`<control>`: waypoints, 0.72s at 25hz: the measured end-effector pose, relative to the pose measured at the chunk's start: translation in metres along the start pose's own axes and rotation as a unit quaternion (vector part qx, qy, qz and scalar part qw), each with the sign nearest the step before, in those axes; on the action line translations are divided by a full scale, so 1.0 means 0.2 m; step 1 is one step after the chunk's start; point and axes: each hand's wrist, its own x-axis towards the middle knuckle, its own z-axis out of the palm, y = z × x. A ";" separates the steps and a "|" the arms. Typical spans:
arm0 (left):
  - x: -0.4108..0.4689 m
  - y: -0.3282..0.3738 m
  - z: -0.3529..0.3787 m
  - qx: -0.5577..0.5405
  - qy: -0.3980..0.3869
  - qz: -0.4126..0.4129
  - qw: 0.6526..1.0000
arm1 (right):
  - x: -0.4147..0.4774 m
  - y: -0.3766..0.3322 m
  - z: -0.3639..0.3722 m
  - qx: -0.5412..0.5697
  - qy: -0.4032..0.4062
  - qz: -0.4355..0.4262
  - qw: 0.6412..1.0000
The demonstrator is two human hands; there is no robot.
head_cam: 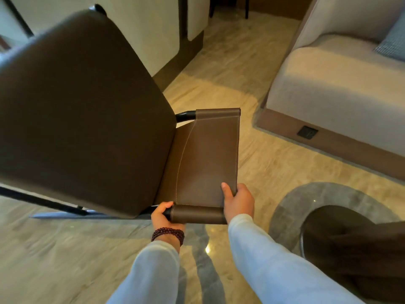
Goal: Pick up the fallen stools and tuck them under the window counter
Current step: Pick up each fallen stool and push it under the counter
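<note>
2 hands on 1 stool

Both hands are holding a brown stool (87, 106) by its leather backrest (208, 154). The stool is filling the left and centre of the scene and is tilting, with its broad seat facing up toward the camera. Whether its dark legs are touching the floor (230, 62) cannot be told.

The left hand (163, 216), wearing a beaded bracelet (167, 234), is curling around the black tube at the backrest's near left corner. The right hand (238, 200) is gripping the backrest's near right edge, thumb lying on the front face and fingers wrapping behind.

Near right, a dark brown shape (350, 249) is sitting on a grey rug (291, 207); what it is cannot be told. Far right, a pale sofa (339, 84) is standing on the floor.
</note>
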 end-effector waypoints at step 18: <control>-1.21 1.38 0.27 0.449 0.165 0.247 0.843 | -0.75 -1.89 0.01 -0.020 -0.198 -0.125 0.972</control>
